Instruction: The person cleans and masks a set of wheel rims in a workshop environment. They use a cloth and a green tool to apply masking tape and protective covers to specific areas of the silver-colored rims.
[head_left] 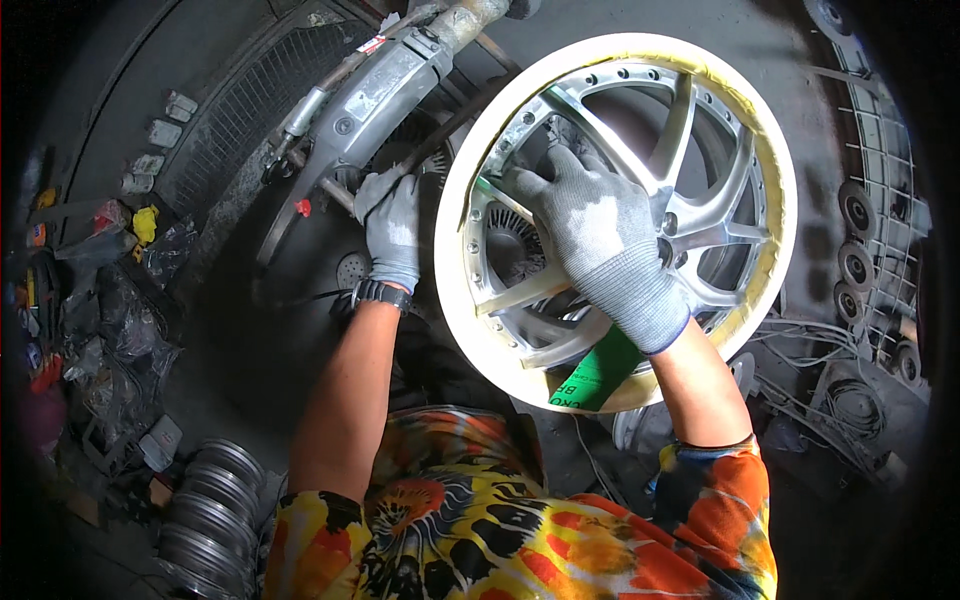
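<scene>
Wheel [705, 213], round silver metal: under grey-gloved right hand [590, 215], right of grey-gloved left hand [393, 218]; fingers bent, grips unclear.

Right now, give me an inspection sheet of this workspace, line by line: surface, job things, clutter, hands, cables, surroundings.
Surface: dark floor, partly in shadow.
Job things: silver spoked wheel; yellowish covering around its rim; green sheet at its lower edge.
Clutter: crumpled plastic bags at left; stacked silver rims at lower left.
Hands: both gloved; right hand over the wheel's spokes, left hand left of the wheel, near a metal bar; grips unclear.
Cables: coiled cable at right.
Surroundings: grey machine at upper left; wire rack and round parts at right.
</scene>
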